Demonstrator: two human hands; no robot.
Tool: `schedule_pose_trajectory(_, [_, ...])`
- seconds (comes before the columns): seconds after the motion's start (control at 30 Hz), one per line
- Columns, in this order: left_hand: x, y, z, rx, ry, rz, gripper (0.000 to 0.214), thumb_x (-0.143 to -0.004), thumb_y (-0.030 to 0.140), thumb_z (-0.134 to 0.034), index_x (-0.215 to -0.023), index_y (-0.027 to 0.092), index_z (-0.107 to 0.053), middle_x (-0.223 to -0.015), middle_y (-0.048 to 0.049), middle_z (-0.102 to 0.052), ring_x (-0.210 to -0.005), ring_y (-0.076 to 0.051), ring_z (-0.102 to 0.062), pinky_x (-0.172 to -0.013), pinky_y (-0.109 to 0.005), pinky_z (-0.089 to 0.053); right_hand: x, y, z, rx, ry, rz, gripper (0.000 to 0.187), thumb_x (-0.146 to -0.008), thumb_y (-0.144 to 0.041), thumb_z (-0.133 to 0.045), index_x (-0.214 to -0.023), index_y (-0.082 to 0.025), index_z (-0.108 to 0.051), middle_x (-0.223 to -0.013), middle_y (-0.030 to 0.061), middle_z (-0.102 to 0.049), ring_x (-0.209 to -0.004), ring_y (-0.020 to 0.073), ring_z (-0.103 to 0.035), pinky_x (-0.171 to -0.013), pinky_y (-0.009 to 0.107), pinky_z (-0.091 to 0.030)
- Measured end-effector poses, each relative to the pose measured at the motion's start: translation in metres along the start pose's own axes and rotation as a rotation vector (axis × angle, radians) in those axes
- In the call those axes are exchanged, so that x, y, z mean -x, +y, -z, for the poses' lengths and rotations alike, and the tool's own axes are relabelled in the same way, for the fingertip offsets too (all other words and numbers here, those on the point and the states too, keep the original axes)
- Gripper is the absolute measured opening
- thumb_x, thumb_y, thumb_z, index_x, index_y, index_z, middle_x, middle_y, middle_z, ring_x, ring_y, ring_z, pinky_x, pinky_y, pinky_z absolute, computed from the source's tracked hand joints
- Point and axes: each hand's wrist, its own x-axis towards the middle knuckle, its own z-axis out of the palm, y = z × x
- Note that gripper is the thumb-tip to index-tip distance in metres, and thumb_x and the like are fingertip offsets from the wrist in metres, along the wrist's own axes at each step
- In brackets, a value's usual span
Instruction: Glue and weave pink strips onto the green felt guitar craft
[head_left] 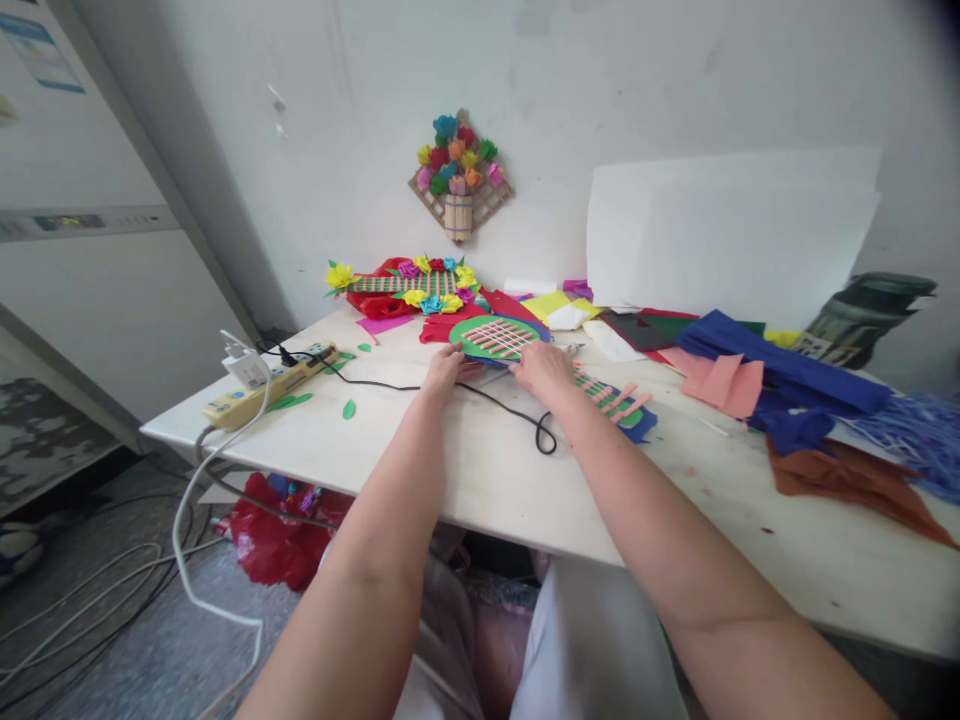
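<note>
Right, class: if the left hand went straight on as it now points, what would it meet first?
The left hand would first meet the green oval piece, already at its fingertips; beyond that, probably the red paper, though depth is unclear here.

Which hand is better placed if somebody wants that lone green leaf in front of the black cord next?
Probably the left hand: it's nearer the green leaf, at that side of the green oval piece. The right hand is farther off, at the oval's other side.

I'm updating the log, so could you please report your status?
Left hand, right hand: at edges of pink-striped green craft piece. Black cable looped close by.
</note>
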Motion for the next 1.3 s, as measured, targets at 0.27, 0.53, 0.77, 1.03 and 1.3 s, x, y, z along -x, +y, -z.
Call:
schedule_pose_trajectory(0.27, [0.003,0.006,-0.003,-0.078,0.026,0.038,0.053,-0.069,0.004,-0.046,-0.122,0.004,-0.05,-0.07,-0.0071,-0.068,-0.073,-0.019,-0.067,-0.075,-0.031,-0.052,0.002,0.003,0.005,0.003,0.003,-0.015,0.032,-0.081,-0.037,-0.05,-0.097,-0.015,-0.066,-0.102,0.0147,-0.065,-0.095,0.0246,-0.06,-0.077,0.031,-0.044])
schedule_pose_trajectory(0.53, [-0.007,0.0,0.001,-0.178,0.044,-0.01,0.053,-0.063,0.003,-0.047,-0.115,0.006,-0.056,-0.067,-0.0051,-0.066,-0.076,-0.019,-0.066,-0.07,-0.029,-0.052,-0.001,0.019,0.011,-0.024,-0.042,-0.009,0.029,-0.074,-0.044,-0.055,-0.085,-0.021,-0.068,-0.091,0.0088,-0.068,-0.087,0.023,-0.061,-0.072,0.03,-0.045])
schedule_pose_trajectory(0.77, [-0.011,-0.007,0.003,-0.238,0.037,-0.05,0.049,-0.063,0.002,-0.05,-0.111,0.008,-0.058,-0.072,-0.0051,-0.068,-0.077,-0.017,-0.066,-0.07,-0.027,-0.052,-0.001,0.014,0.004,-0.048,0.006,0.049,0.027,-0.075,-0.044,-0.053,-0.077,-0.022,-0.069,-0.088,0.007,-0.068,-0.085,0.0223,-0.061,-0.071,0.03,-0.045])
schedule_pose_trajectory(1.03, [-0.012,-0.009,0.003,-0.227,0.039,-0.085,0.046,-0.063,0.002,-0.051,-0.108,0.007,-0.059,-0.07,-0.0044,-0.067,-0.075,-0.017,-0.067,-0.071,-0.028,-0.052,-0.004,0.014,-0.002,-0.049,0.021,0.037,0.028,-0.075,-0.045,-0.053,-0.08,-0.022,-0.068,-0.088,0.0076,-0.068,-0.085,0.023,-0.061,-0.07,0.03,-0.045])
schedule_pose_trajectory(1.3, [-0.016,-0.014,0.005,-0.272,0.068,-0.126,0.043,-0.062,0.004,-0.05,-0.103,0.007,-0.064,-0.067,-0.0046,-0.067,-0.074,-0.018,-0.066,-0.072,-0.028,-0.052,-0.004,0.009,-0.001,0.009,0.028,0.056,0.03,-0.079,-0.042,-0.051,-0.092,-0.02,-0.067,-0.098,0.0094,-0.066,-0.091,0.0229,-0.06,-0.075,0.032,-0.044])
